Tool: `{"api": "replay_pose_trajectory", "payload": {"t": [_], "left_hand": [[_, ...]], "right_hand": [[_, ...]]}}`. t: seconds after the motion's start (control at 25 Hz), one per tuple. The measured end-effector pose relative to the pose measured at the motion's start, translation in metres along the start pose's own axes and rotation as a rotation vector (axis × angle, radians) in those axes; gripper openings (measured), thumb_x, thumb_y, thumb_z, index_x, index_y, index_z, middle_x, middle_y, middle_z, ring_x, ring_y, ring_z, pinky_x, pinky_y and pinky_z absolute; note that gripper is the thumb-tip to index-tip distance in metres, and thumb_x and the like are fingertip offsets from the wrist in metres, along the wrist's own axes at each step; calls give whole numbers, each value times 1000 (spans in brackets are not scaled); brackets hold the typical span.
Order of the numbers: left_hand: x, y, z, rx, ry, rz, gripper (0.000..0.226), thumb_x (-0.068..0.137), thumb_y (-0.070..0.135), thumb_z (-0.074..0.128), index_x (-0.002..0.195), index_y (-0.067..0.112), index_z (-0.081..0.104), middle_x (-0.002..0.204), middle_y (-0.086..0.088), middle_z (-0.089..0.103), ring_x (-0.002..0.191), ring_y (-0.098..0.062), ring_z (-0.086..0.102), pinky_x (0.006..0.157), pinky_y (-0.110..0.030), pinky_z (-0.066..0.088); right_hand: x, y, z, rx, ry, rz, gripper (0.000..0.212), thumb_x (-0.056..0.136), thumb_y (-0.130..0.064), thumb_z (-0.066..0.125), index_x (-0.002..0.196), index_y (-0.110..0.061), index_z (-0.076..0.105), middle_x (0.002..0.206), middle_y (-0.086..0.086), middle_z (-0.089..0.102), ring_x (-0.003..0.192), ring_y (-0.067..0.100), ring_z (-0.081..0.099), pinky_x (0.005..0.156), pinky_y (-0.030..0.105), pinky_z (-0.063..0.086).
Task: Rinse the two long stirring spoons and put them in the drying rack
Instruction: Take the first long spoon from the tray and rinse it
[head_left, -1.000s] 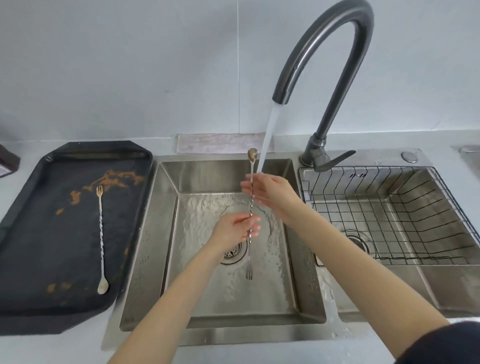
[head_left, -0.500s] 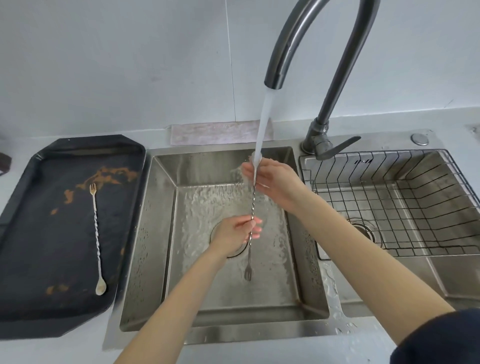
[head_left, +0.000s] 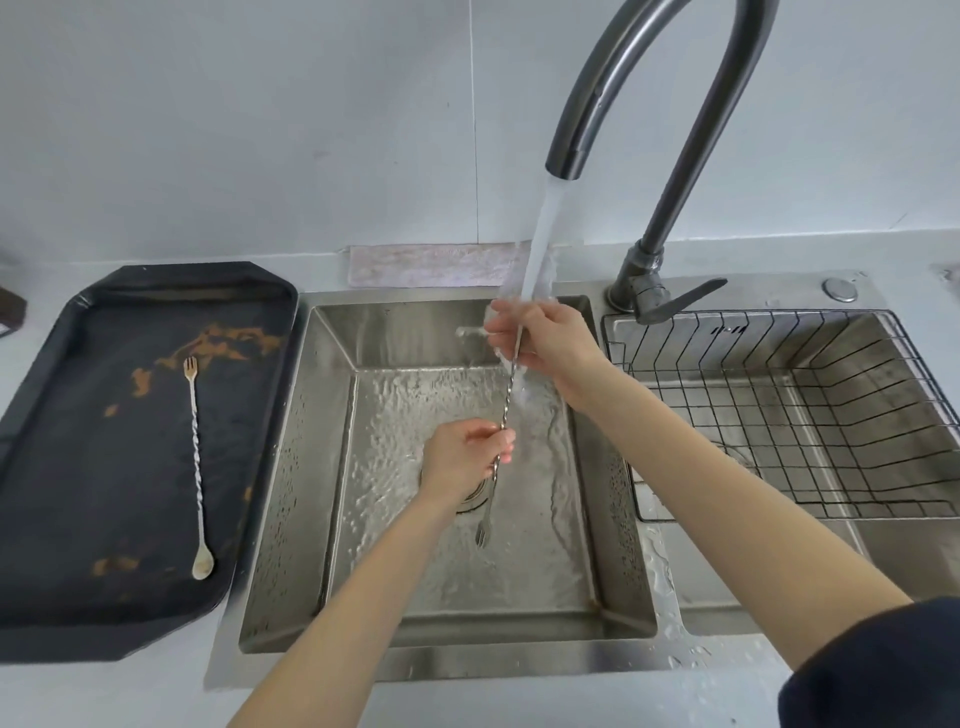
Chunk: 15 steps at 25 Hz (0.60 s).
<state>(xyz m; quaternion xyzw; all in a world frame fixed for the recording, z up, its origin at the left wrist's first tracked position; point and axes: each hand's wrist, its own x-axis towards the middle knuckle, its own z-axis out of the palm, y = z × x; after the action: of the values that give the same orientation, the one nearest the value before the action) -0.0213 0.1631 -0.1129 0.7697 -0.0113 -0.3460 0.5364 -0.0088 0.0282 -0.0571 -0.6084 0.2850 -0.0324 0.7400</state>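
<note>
A long twisted metal stirring spoon (head_left: 506, 402) hangs almost upright over the sink basin (head_left: 332, 467), fork end down. My right hand (head_left: 550, 343) grips its top, hiding the bowl, right under the running water. My left hand (head_left: 465, 457) pinches the stem lower down. The second stirring spoon (head_left: 196, 462) lies on the black tray (head_left: 62, 519) to the left, fork end far, bowl near. The wire drying rack (head_left: 810, 415) sits in the right basin with nothing in it.
The dark curved faucet (head_left: 691, 156) arches over the sink, its stream (head_left: 540, 239) falling onto my right hand. The tray carries brown stains. A pale cloth (head_left: 431, 265) lies behind the basin. Water drops lie on the sink's front right rim.
The spoon's top has come under the stream and my right hand now covers its bowl. My left hand has slid a little lower along the stem.
</note>
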Motion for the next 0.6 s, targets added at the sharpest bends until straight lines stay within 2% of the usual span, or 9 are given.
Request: {"api": "replay_pose_trajectory", "payload": {"t": [0.08, 0.16, 0.24, 0.36, 0.48, 0.6], "left_hand": [[1, -1, 0, 22, 21, 14, 11, 82, 10, 62, 73, 10, 67, 62, 1, 63, 58, -8, 62, 47, -12, 43], [2, -1, 0, 35, 49, 36, 8, 81, 11, 64, 78, 6, 69, 60, 3, 64, 53, -3, 62, 45, -10, 44], [4, 0, 0, 4, 63, 54, 8, 81, 12, 64, 82, 5, 70, 60, 3, 65, 49, 1, 62, 45, -9, 45], [7, 3, 0, 5, 71, 91, 14, 82, 15, 64, 89, 4, 71, 64, 2, 66, 55, -3, 64, 46, -9, 44], [6, 6, 2, 20, 59, 127, 19, 84, 16, 61, 98, 6, 70, 77, -4, 68, 50, 6, 62, 57, -10, 46], [4, 11, 5, 35, 51, 137, 21, 86, 16, 58, 102, 10, 69, 84, -4, 69, 53, 9, 63, 72, -23, 49]], "right_hand": [[0, -3, 3, -38, 19, -45, 23, 97, -17, 41, 104, -7, 61, 72, 0, 66, 51, 2, 65, 56, 16, 55], [0, -5, 6, -38, 37, -101, 17, 96, -24, 42, 97, -16, 58, 70, 2, 68, 52, 4, 67, 57, 18, 56], [1, -5, 7, -33, 42, -151, 14, 96, -26, 44, 93, -20, 57, 73, 2, 69, 60, 8, 69, 62, 20, 58], [1, -1, 3, -79, 22, -189, 15, 95, -18, 46, 105, -15, 56, 81, 0, 68, 74, 12, 68, 74, 24, 57], [0, -2, -1, -64, 19, -175, 19, 92, -12, 52, 110, -8, 59, 82, 1, 70, 69, 6, 69, 72, 20, 58], [0, -10, 0, -69, 41, -167, 21, 96, -20, 45, 101, -9, 61, 84, 6, 70, 63, 5, 68, 63, 17, 57]]}}
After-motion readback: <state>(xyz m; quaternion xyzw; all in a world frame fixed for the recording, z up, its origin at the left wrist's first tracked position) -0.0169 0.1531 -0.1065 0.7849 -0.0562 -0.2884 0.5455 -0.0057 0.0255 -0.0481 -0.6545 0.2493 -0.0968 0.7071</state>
